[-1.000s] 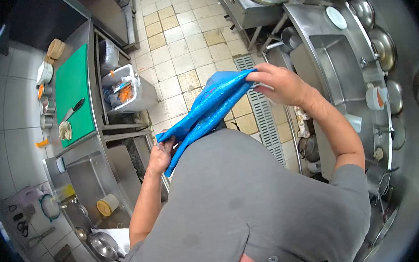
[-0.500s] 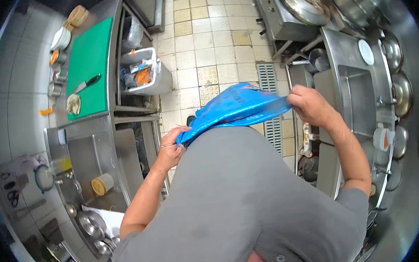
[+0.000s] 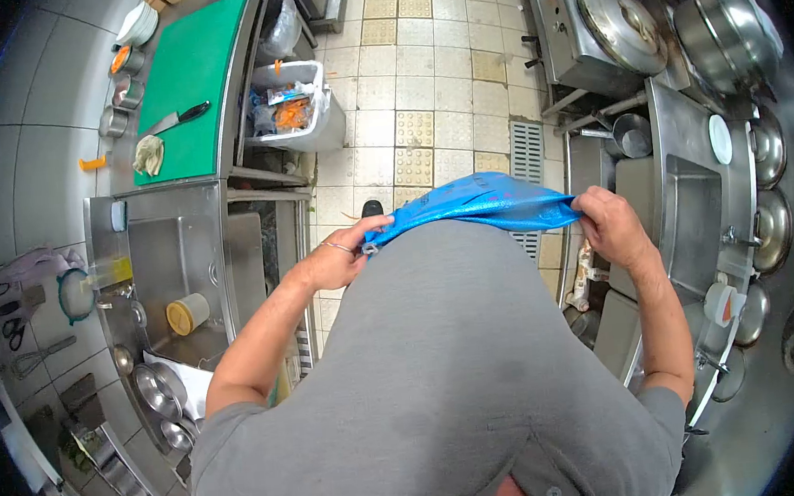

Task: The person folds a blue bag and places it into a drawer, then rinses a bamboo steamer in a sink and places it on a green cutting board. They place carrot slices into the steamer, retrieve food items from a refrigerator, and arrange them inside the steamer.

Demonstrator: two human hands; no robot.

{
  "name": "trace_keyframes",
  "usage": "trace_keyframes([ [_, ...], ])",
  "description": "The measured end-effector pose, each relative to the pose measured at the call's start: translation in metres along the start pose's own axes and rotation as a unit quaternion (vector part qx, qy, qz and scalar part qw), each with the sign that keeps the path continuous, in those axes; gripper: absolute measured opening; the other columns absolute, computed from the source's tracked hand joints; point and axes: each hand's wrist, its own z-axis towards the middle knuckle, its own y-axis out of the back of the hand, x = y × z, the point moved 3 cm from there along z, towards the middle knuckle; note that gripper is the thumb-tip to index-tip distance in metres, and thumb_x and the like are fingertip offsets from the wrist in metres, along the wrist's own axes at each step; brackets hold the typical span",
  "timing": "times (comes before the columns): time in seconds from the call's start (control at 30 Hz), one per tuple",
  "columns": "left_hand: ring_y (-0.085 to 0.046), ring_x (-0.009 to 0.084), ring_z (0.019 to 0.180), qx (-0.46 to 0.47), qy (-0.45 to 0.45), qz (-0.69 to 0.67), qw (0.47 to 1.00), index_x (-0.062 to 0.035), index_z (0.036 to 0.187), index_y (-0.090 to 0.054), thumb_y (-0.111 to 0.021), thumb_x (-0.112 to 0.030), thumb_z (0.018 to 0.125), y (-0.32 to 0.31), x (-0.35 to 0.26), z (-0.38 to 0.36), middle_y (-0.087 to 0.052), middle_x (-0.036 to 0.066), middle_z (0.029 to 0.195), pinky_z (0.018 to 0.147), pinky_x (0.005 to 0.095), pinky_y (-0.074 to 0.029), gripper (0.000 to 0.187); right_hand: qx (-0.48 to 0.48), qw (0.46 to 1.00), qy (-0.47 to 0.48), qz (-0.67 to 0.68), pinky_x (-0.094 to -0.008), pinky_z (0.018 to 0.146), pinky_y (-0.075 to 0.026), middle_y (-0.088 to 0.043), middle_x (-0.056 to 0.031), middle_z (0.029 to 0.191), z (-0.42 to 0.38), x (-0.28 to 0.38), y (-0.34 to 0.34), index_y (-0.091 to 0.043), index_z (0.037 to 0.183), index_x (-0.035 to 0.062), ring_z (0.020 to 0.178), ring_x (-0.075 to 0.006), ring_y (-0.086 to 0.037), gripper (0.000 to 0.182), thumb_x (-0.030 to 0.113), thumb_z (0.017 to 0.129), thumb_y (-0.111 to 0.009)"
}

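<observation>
A shiny blue apron [image 3: 478, 206] with dark printing is stretched across the front of my grey shirt [image 3: 477, 316] at belly height. My left hand [image 3: 342, 254], a ring-like band on it, pinches the apron's left corner, beside a small grey loop. On the other side, my right hand [image 3: 615, 228] is closed on the right corner. The apron's upper edge lies against or close to the shirt; its lower part hangs out of sight below. The tip of a dark shoe [image 3: 372, 209] shows beside my left hand.
Left are a green cutting board [image 3: 193, 87] with a knife [image 3: 177, 119], a sink [image 3: 168, 238] and a waste bin [image 3: 322, 128]. At right stand a stove [image 3: 567, 39] with large pots and another sink [image 3: 689, 225]. A floor drain grate [image 3: 526, 149] runs along the right side.
The apron is pulled more level and flatter across my belly. My left hand has risen and shifted right; my right hand is slightly lower and further right. The view has shifted.
</observation>
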Motion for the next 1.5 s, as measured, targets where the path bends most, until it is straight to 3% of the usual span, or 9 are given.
trace_keyframes([
  [0.23, -0.046, 0.0307, 0.142, 0.033, -0.078, 0.025, 0.996, -0.0153, 0.135, -0.058, -0.081, -0.01, 0.084, 0.018, -0.003, 0.0, -0.046, 0.013, 0.156, 0.109, 0.0435, -0.047, 0.056, -0.021, 1.0, 0.001, 0.004, -0.0434, 0.076, -0.053, -0.063, -0.0124, 0.095, 0.014, 0.009, 0.006, -0.063, 0.101, 0.0049, 0.088, -0.0352, -0.063, 0.025, 0.002, 0.079, -0.075],
  [0.47, -0.065, 0.0367, 0.115, -0.081, -0.2, 0.087, 0.973, -0.0017, 0.101, -0.056, -0.079, -0.005, 0.077, 0.009, -0.012, 0.014, -0.067, 0.017, 0.122, 0.1, 0.0438, -0.051, 0.033, -0.023, 0.992, 0.066, -0.101, -0.0431, 0.078, -0.054, -0.063, -0.0134, 0.101, 0.008, 0.017, 0.006, -0.061, 0.089, 0.0063, 0.093, -0.0347, -0.064, 0.019, 0.006, 0.078, -0.077],
  [0.8, -0.066, 0.0367, 0.099, -0.091, -0.193, 0.077, 0.974, -0.0023, 0.104, -0.063, -0.066, 0.005, 0.072, 0.005, -0.018, 0.02, -0.068, 0.016, 0.104, 0.087, 0.0412, -0.054, 0.033, -0.027, 0.999, -0.015, -0.039, -0.044, 0.081, -0.052, -0.063, -0.0154, 0.107, -0.024, -0.003, -0.023, -0.055, 0.088, 0.0044, 0.1, -0.0365, -0.062, 0.027, 0.007, 0.074, -0.078],
  [1.03, -0.056, 0.0169, 0.068, -0.184, -0.127, 0.064, 0.973, -0.0027, 0.096, -0.06, -0.064, -0.001, 0.085, 0.056, -0.012, 0.057, -0.059, 0.009, 0.073, 0.064, 0.0346, -0.049, 0.012, -0.108, 0.99, 0.031, 0.083, -0.0419, 0.091, -0.055, -0.065, -0.0149, 0.111, -0.004, 0.007, 0.019, -0.064, 0.098, 0.0035, 0.109, -0.0351, -0.065, 0.022, 0.002, 0.079, -0.075],
  [1.17, -0.063, 0.0212, 0.087, -0.138, 0.02, -0.098, 0.985, -0.0039, 0.116, -0.055, -0.064, 0.004, 0.086, 0.076, 0.019, 0.065, -0.063, 0.008, 0.092, 0.079, 0.0347, -0.052, 0.033, -0.24, 0.939, -0.011, 0.247, -0.0407, 0.091, -0.057, -0.066, -0.0175, 0.117, 0.013, 0.017, 0.016, -0.06, 0.126, 0.0051, 0.104, -0.0321, -0.07, 0.043, 0.003, 0.087, -0.076],
  [1.23, -0.039, 0.0316, 0.147, -0.24, -0.085, 0.157, 0.954, -0.0049, 0.154, -0.035, -0.077, -0.001, 0.077, 0.092, -0.052, 0.055, -0.041, 0.02, 0.155, 0.122, 0.0403, -0.029, 0.087, -0.303, 0.923, -0.005, 0.237, -0.0396, 0.093, -0.057, -0.067, -0.0174, 0.118, 0.035, 0.03, 0.016, -0.052, 0.137, 0.0045, 0.103, -0.0288, -0.071, 0.055, 0.003, 0.087, -0.077],
  [1.3, -0.032, 0.0364, 0.152, -0.272, -0.118, 0.241, 0.924, -0.0063, 0.158, -0.03, -0.084, -0.007, 0.073, 0.076, -0.133, 0.061, -0.033, 0.022, 0.162, 0.124, 0.0425, -0.026, 0.101, -0.313, 0.923, 0.028, 0.221, -0.0394, 0.091, -0.057, -0.067, -0.0179, 0.114, 0.063, 0.043, 0.016, -0.049, 0.141, 0.0059, 0.101, -0.0296, -0.071, 0.062, 0.005, 0.086, -0.078],
  [1.37, -0.046, 0.0365, 0.141, -0.232, -0.29, 0.233, 0.899, -0.0073, 0.154, -0.038, -0.086, -0.01, 0.074, 0.043, -0.191, 0.088, -0.047, 0.022, 0.151, 0.117, 0.0404, -0.038, 0.093, -0.286, 0.922, 0.044, 0.256, -0.0386, 0.086, -0.058, -0.067, -0.0184, 0.11, 0.091, 0.057, 0.012, -0.048, 0.142, 0.0076, 0.099, -0.0308, -0.071, 0.066, 0.008, 0.084, -0.08],
  [1.5, -0.063, 0.0192, 0.076, -0.227, -0.267, 0.136, 0.926, -0.0039, 0.102, -0.07, -0.077, -0.004, 0.086, 0.047, -0.201, 0.136, -0.069, 0.006, 0.084, 0.073, 0.0326, -0.051, 0.018, -0.279, 0.943, -0.006, 0.181, -0.0457, 0.089, -0.055, -0.07, -0.0183, 0.104, 0.077, 0.07, 0.028, -0.037, 0.151, 0.0147, 0.105, -0.0392, -0.068, 0.087, 0.017, 0.079, -0.085],
])
